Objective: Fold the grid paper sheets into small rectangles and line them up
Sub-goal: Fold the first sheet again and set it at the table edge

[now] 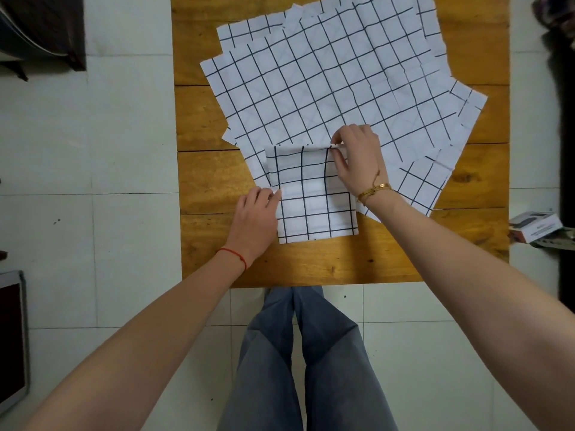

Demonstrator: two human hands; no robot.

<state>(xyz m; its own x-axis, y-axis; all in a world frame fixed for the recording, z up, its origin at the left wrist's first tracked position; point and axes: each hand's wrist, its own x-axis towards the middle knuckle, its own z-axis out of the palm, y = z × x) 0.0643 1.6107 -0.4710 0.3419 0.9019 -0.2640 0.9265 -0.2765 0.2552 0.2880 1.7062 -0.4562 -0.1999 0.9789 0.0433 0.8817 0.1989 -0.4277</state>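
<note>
From the head camera I look straight down on a wooden table [205, 178] that stands on a pale tiled floor [124, 135]. A fanned, overlapping pile of unfolded grid paper sheets [326, 79] covers the far and right part of the table. At its near edge lies the partly folded sheet [314, 209], squarish, its lower part flat on the wood and its upper part over the pile's near edge.

My right hand [361, 163] sits at that sheet's top right corner; thumb and forefinger are curled and pinch the folded top edge, the other fingers bent down against the paper. A gold bracelet [373, 191] circles that wrist.

My left hand [255, 219] lies at the sheet's left edge, fingers fairly straight and close together, tips touching the paper's edge; I cannot tell for sure whether the thumb has slipped under it. A red string [235, 256] is on that wrist.

Below the table edge I see my legs in grey trousers [311, 353]. A small box [535, 227] lies by the table's right side.
</note>
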